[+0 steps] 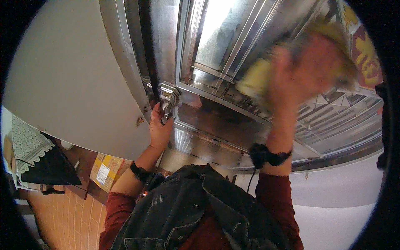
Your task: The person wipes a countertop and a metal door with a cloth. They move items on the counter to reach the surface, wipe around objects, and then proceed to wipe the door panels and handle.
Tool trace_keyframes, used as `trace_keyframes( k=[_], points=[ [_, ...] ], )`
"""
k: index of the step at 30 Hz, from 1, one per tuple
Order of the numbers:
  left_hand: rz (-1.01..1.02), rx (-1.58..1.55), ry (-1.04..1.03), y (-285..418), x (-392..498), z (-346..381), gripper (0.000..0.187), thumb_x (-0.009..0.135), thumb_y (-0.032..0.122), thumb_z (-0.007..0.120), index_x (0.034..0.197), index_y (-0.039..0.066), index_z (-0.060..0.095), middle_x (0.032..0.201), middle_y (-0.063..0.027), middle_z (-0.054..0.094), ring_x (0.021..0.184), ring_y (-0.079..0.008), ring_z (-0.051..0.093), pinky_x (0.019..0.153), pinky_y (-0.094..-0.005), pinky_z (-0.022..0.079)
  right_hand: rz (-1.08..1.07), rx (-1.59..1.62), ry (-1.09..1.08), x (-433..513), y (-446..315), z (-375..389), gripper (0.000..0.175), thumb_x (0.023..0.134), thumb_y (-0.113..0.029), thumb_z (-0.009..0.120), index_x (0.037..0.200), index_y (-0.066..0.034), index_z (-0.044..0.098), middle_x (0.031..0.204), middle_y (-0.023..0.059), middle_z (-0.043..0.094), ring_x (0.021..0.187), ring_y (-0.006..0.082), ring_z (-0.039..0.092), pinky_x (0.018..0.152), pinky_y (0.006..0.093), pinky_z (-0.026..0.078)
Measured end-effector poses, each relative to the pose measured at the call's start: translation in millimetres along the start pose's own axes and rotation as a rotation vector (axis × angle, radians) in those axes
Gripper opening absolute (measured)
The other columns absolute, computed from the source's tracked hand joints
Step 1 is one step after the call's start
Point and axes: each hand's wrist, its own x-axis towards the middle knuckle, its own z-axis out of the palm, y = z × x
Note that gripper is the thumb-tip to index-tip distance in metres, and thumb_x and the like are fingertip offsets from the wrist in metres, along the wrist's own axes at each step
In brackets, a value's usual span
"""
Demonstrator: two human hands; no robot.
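A chrome lever handle (167, 109) on an octagonal backplate (169, 93) is mounted on the shiny metal door. My left hand (161, 131) has its fingers and thumb around the lever. Farther up and to the right, my right hand (304, 68) is blurred by motion. It holds a yellow cloth (254, 78), whose folds show on both sides of the hand. The cloth is in front of the door's ribbed metal panel (225, 40); whether it touches the surface cannot be told.
A pale wall (72, 75) lies left of the door. Below it are a yellow cardboard box (106, 172) with a label and a lace cloth (29, 140) over something black. Red and gold paper decoration (365, 56) hangs at the right. Tiled floor (62, 218) shows lower left.
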Motion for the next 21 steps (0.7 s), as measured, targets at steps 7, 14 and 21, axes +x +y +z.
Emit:
trace_keyframes(
  k=[7, 14, 21],
  points=[
    [0.074, 0.293, -0.016, -8, -1, -7, 0.062, 0.077, 0.006, 0.065, 0.134, 0.002, 0.043, 0.120, -0.0182, 0.054, 0.111, -0.0281, 0.054, 0.098, -0.0373, 0.042, -0.531, 0.592, -0.405, -40, -141, -23, 0.068, 0.079, -0.035, 0.064, 0.139, -0.0094, 0.042, 0.140, 0.0060, 0.045, 0.130, 0.0235, 0.040, 0.103, 0.0530, 0.028],
    [0.053, 0.050, -0.105, -11, 0, -12, 0.063, 0.080, -0.003, 0.059, 0.139, 0.003, 0.038, 0.130, -0.0137, 0.049, 0.120, -0.0249, 0.047, 0.101, -0.0375, 0.038, -0.538, 0.468, -0.351, -28, -16, -20, 0.052, 0.080, -0.034, 0.059, 0.128, -0.0159, 0.053, 0.117, 0.0088, 0.061, 0.116, 0.0281, 0.053, 0.103, 0.0514, 0.031],
    [-0.022, 0.057, -0.138, -5, 1, -12, 0.063, 0.082, -0.008, 0.056, 0.140, 0.003, 0.035, 0.137, -0.0172, 0.044, 0.126, -0.0279, 0.044, 0.105, -0.0388, 0.034, 0.088, -0.026, 0.029, 15, 250, -44, 0.075, 0.084, -0.031, 0.058, 0.146, -0.0034, 0.026, 0.151, 0.0249, 0.021, 0.138, 0.0425, 0.022, 0.108, 0.0530, 0.020]
  ],
)
